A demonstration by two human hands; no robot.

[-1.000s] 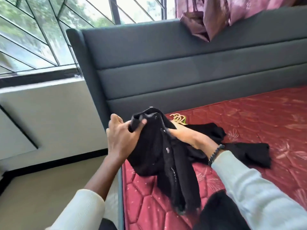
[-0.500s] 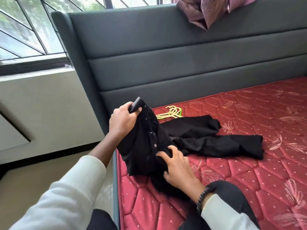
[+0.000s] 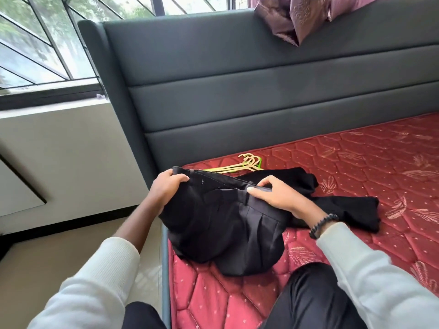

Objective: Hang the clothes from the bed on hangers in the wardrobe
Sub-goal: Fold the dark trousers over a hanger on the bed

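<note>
1. While you sit at the bed's (image 3: 356, 167) near left corner, your left hand (image 3: 166, 188) curls its fingers over the left end of the black trousers' (image 3: 225, 222) waistband, and your right hand (image 3: 280, 198) pinches the waistband further right, thumb on top.
2. Half a second ago your right hand gripped the cloth lower down; it has moved up to the band, now pulled out flat.
3. The waistband runs left to right, and the legs fall towards you onto the mattress edge.
4. A second black garment (image 3: 344, 205) lies just beyond, the hangers (image 3: 247, 163) further off near the headboard (image 3: 261, 103).
</note>
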